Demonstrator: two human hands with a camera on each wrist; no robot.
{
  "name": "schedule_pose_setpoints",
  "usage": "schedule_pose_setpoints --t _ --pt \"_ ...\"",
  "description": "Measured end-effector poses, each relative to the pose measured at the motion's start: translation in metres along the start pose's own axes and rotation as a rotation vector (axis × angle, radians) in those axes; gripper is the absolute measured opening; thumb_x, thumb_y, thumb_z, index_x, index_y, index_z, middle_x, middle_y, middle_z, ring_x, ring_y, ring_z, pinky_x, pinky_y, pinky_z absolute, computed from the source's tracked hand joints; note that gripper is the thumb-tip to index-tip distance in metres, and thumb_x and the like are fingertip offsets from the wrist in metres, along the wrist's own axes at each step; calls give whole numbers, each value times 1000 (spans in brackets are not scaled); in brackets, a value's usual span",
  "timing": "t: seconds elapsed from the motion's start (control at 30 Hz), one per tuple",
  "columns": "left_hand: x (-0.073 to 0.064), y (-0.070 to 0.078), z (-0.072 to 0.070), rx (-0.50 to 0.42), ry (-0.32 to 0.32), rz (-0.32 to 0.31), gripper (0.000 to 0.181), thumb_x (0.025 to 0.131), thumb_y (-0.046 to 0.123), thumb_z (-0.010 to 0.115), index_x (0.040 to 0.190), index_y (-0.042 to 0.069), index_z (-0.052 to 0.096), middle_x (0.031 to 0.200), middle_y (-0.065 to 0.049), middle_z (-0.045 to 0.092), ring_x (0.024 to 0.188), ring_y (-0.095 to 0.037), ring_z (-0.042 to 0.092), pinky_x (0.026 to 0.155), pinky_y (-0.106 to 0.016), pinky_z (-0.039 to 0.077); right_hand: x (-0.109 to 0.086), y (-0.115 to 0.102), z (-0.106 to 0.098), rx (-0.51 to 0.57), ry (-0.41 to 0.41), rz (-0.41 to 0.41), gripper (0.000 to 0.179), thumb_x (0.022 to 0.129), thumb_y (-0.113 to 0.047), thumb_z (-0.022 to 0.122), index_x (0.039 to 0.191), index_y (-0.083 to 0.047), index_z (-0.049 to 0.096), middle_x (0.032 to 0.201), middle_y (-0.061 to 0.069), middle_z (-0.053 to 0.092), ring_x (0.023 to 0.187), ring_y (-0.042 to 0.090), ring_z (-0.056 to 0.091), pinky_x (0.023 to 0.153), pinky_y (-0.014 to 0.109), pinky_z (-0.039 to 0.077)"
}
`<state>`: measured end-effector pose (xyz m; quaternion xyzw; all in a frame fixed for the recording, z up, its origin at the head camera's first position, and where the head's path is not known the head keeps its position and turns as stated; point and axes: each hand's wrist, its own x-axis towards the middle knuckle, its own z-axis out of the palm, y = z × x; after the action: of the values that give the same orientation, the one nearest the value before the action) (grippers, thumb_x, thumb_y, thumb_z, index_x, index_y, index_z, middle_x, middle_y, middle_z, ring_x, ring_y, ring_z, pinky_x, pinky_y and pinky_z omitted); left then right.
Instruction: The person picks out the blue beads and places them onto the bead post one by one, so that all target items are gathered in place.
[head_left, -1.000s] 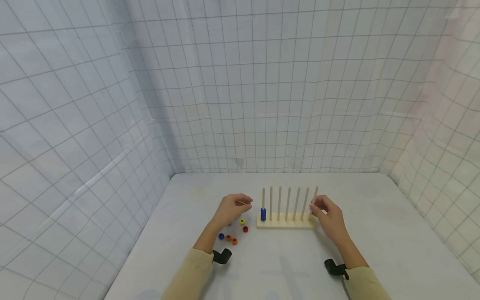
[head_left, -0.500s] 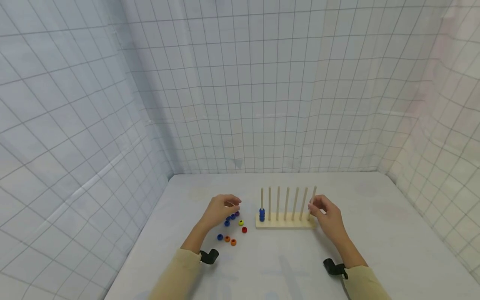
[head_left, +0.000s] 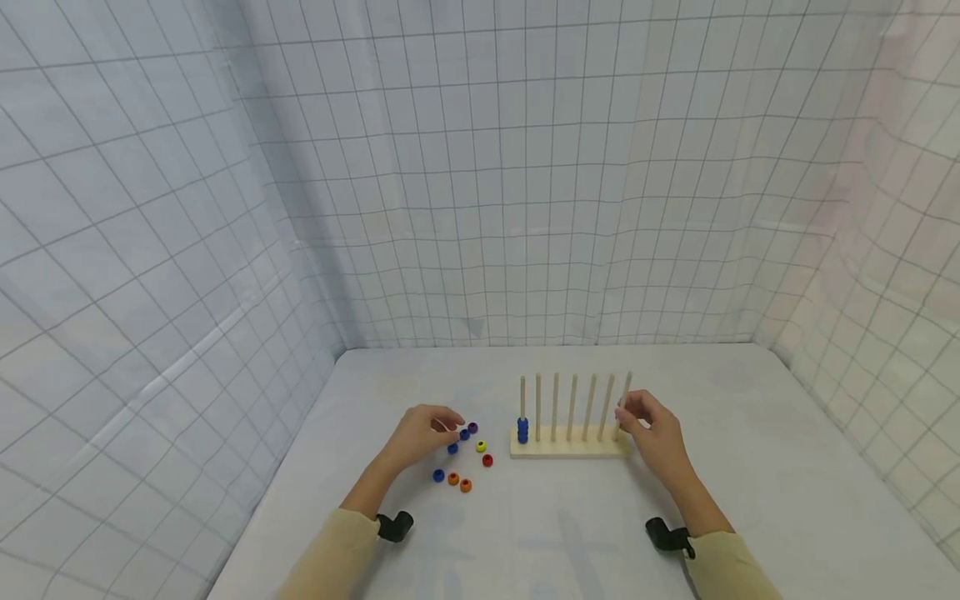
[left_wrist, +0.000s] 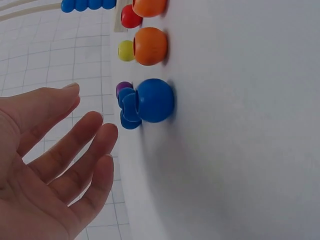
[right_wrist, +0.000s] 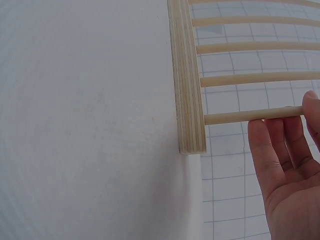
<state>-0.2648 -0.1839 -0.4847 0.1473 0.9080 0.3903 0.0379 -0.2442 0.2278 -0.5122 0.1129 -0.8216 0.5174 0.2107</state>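
In the head view, a wooden peg rack [head_left: 568,454] with several upright pegs stands on the table. Several blue beads [head_left: 522,431] are stacked on its leftmost peg. My right hand [head_left: 657,437] pinches the rack's rightmost peg [right_wrist: 230,117] between thumb and fingers, as the right wrist view shows. Left of the rack, my left hand [head_left: 420,437] hovers over the loose beads with fingers loosely bent, holding nothing. Closest to it are several blue beads [left_wrist: 155,100] and a purple bead [head_left: 472,427]; some overlap in the left wrist view.
Nearer the front lie two orange beads [head_left: 466,485] beside a blue bead [head_left: 438,476]. A yellow bead [head_left: 481,447] and a red bead [head_left: 487,460] lie between them and the rack. White gridded sheeting [head_left: 525,208] surrounds the white table [head_left: 555,533] at the back and sides.
My left hand has moved left, away from the rack, and lowered toward the loose beads, uncovering blue and purple ones. My right hand stays on the rightmost peg.
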Motion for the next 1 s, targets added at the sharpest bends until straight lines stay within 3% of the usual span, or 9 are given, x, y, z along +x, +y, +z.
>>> schedule_pose_setpoints --t 0.13,0.3,0.57,1.0 --pt "-5 -6 -2 10 -30 -14 19 88 10 78 106 14 76 97 -1 69 88 -18 62 73 -33 53 1 6 1 -18 -3 9 10 96 -14 70 105 -11 65 93 -1 68 85 14 66 75 22 52" --pt "-7 -9 -1 33 -64 -22 19 86 10 80 105 14 77 96 -1 68 85 -17 61 69 -33 53 1 2 0 -22 1 -4 11 96 -10 69 105 -6 65 93 4 69 84 22 67 73 24 52" --pt "-8 -15 2 84 -89 -16 17 85 8 80 101 14 77 87 4 64 78 -16 57 66 -33 51 -5 -34 -7 -20 -28 -17 11 97 -7 68 104 1 64 93 10 69 85 27 67 76 26 53" --pt "-3 -24 7 126 -105 -39 16 82 13 84 94 18 77 84 5 62 78 -16 56 68 -32 50 -4 -36 -8 3 -34 4 13 97 -12 69 101 -1 64 92 9 68 84 27 68 74 24 53"
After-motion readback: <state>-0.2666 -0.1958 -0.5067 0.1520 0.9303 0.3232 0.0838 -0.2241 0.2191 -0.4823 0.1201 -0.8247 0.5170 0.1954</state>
